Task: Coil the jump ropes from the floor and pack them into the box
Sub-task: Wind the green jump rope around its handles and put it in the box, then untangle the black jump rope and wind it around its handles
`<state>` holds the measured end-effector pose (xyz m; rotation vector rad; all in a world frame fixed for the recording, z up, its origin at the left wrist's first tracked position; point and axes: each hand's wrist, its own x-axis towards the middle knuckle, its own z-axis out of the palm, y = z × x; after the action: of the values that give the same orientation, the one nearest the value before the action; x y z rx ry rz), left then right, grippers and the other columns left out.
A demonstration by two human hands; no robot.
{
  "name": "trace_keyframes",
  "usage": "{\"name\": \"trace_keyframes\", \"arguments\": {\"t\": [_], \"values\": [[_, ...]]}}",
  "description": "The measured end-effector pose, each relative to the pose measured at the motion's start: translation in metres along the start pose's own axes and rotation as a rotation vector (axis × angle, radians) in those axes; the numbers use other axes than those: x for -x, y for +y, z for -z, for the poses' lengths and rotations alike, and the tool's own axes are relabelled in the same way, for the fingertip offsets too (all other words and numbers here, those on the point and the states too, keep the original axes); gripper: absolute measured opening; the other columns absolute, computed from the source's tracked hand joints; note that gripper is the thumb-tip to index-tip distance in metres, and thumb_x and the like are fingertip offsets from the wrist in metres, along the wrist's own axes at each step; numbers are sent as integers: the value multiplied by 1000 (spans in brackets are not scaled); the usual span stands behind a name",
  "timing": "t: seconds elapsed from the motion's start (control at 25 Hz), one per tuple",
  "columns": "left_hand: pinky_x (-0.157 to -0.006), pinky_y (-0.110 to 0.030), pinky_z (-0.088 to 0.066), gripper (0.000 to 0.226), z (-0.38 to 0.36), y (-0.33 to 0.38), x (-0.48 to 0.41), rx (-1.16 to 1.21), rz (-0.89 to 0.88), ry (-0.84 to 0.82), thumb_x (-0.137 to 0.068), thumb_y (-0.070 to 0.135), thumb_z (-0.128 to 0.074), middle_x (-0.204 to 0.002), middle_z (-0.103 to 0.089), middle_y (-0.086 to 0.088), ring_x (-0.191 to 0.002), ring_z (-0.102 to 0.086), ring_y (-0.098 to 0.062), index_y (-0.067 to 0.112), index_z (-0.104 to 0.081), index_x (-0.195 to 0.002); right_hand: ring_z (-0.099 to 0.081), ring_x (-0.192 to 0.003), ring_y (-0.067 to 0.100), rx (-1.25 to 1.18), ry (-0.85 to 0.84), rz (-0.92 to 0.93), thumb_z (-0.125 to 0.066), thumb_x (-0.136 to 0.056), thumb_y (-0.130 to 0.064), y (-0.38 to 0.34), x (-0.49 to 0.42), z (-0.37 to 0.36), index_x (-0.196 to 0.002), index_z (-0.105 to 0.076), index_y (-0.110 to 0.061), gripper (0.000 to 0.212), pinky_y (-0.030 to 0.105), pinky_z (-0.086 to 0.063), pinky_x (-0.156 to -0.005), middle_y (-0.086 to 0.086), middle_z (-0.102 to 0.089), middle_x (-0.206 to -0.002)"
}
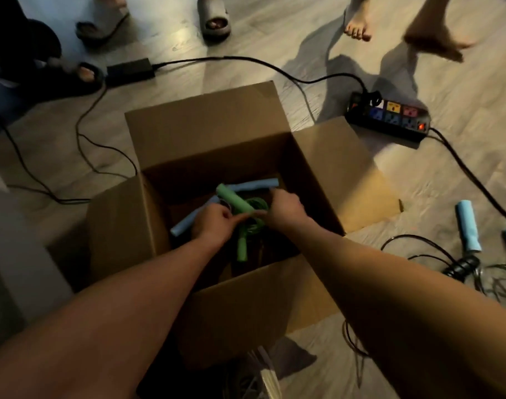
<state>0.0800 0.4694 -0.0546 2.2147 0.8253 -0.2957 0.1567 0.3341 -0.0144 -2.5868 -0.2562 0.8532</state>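
We have both arms stretched down into the open brown cardboard box [205,133], which stands on the grey wood-look floor [275,41] with its four flaps folded outward. Our left hand [214,223] is curled, thumb and fingertips pinching the green jump rope [237,201] where its thin cord leaves the foam handles. Our right hand [283,210] has its fingers bent down round the bunched green cord, a narrow grip just beside the left. The rope sits low inside the box, one handle slanting up, the other pointing toward us. Under it lie two pale blue foam handles [254,185] of another rope, also in the box. Outside, on the floor to our right, a light blue jump rope [467,228] lies near a tangle of dark cords [462,266]. Beyond the box are a black power strip with coloured sockets [388,118], a black power adapter [131,71], and other people's feet, some in grey slippers [214,18], some bare.
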Motion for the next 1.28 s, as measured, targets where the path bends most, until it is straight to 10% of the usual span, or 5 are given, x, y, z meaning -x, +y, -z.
{"name": "trace_keyframes", "arguments": {"t": [0.28,0.52,0.84,1.04,1.28], "values": [[-64,-29,-56,35,55,32,57,-239,194,-555,-69,33,-89,-80,-77,-5,-66,-67,-15,7,-75,-89,-61,-119,23,212,-96,208,-67,-93,-21,18,87,95,-137,-60,-19,44,31,-49,-96,6,-63,-133],[-47,-21,-44,24,15,151,108,-147,-210,-423,-75,34,-85,-66,-72,-1,-57,-60,-12,11,-78,-76,-60,-109,20,218,-55,142,-66,-95,-23,99,167,165,-125,-66,-23,31,39,-50,-100,2,-63,-127],[-47,-19,-46,19,-152,242,154,-258,-450,-680,-81,33,-79,-81,-71,1,-62,-62,-8,16,-72,-89,-65,-110,22,168,-162,-101,-65,-93,-24,283,199,160,-121,-73,-21,29,30,-51,-96,2,-71,-122],[-108,-44,-40,69,-228,211,143,-803,-509,-468,-87,47,-67,-150,-29,-15,-136,-36,-35,22,-39,-145,-63,-114,25,2,-200,-136,-67,-92,-27,328,184,95,-132,-64,-16,41,37,-52,-96,6,-67,-126],[-74,-33,-45,23,-229,203,157,-709,-672,-627,-100,40,-49,-103,-65,-5,-93,-60,-23,19,-58,-101,-56,-125,26,-118,-143,-132,-65,-93,-30,326,197,81,-147,-43,-19,59,39,-48,-104,7,-57,-139]]}}
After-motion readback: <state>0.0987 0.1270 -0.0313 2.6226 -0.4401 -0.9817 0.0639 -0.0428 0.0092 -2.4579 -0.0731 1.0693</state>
